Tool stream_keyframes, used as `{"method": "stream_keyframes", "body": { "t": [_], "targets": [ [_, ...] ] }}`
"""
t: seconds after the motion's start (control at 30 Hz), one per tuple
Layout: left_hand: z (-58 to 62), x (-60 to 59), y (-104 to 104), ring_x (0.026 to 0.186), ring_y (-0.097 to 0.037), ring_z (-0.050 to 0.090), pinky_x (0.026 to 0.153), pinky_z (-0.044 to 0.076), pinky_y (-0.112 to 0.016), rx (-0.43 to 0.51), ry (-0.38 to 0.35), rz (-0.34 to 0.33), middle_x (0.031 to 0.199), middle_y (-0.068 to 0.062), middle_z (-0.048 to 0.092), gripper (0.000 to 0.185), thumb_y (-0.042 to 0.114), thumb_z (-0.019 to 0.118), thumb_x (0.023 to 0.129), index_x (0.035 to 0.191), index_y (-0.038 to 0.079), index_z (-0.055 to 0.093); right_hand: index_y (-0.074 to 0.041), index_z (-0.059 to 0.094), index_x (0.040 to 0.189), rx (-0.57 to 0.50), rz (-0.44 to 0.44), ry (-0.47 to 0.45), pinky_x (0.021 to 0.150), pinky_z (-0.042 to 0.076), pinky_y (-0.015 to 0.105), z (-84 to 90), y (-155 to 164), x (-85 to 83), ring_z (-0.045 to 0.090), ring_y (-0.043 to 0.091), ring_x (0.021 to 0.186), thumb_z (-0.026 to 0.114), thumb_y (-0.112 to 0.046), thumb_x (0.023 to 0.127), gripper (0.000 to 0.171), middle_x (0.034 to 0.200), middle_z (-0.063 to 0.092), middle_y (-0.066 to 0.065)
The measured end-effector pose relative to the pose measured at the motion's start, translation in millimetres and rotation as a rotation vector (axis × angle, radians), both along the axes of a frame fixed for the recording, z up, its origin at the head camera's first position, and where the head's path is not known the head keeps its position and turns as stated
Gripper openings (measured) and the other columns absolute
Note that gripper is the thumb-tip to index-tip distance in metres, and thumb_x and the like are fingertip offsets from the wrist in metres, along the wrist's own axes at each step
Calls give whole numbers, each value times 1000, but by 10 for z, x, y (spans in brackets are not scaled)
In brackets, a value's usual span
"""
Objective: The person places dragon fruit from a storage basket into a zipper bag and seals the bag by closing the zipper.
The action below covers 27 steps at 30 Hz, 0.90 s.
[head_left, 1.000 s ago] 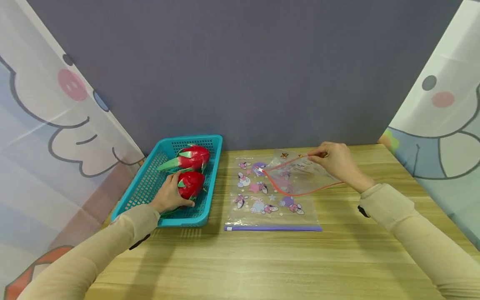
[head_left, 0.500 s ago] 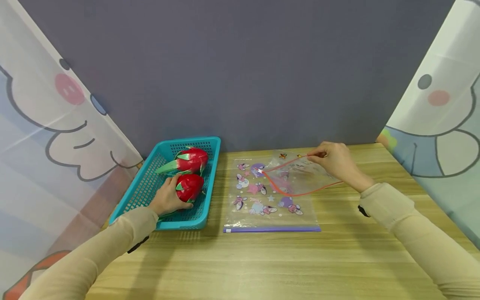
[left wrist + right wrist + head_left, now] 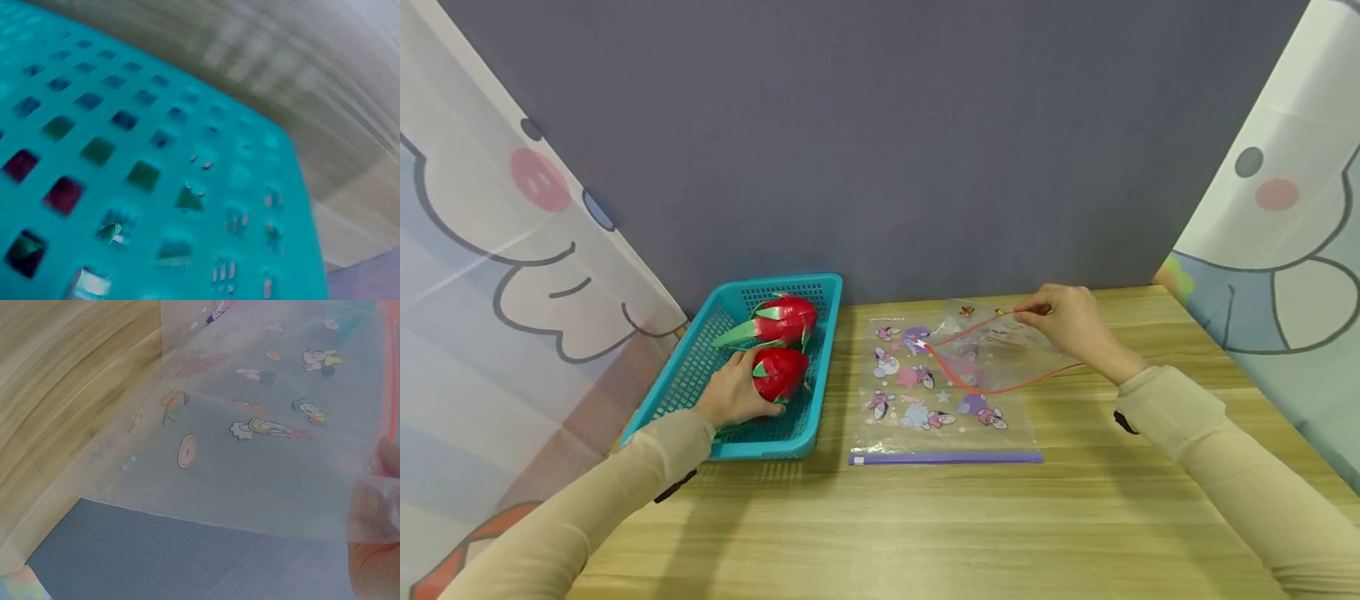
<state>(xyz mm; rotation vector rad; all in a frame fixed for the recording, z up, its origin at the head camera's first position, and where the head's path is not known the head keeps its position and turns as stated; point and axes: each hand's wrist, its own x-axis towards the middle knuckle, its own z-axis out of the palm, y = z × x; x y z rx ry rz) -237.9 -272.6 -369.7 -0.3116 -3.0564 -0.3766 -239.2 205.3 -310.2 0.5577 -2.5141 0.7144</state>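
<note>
My left hand (image 3: 733,392) reaches into a teal plastic basket (image 3: 824,358) and grips a red dragon fruit (image 3: 782,372) with green scales, thumb on its near side. Behind it in the basket lies another dragon fruit (image 3: 792,318) with a long green tip. On the right, my right hand (image 3: 1066,321) pinches the upper edge of a clear zip bag (image 3: 1011,354) with a red closure, and its mouth gapes toward the left. In the right wrist view the film of this bag (image 3: 250,481) carries small cartoon prints. The left wrist view shows only the basket's perforated wall (image 3: 206,119) and the table.
Flat on the wooden table (image 3: 880,533) is a second clear bag (image 3: 902,417) with pink and purple prints. Its purple slider strip (image 3: 955,458) faces me, and the red-edged bag overlaps its far right part. A dark grey panel (image 3: 925,150) stands behind the table.
The view has shifted slightly. Both hands stay almost still, the left on the dragon fruit and the right on the zip bag's edge.
</note>
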Motion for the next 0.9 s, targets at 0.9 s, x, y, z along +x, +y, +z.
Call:
{"method": "stream_keyframes", "body": {
  "t": [0.9],
  "targets": [
    [766, 148, 482, 87, -36, 58, 66, 54, -50, -109, 231, -70, 115, -19, 51, 103, 40, 84, 52, 136, 5, 35, -3, 74, 81, -33, 0, 10, 51, 41, 23, -52, 62, 55, 56, 17, 59, 72, -7, 76, 6, 70, 65, 7]
  ]
}}
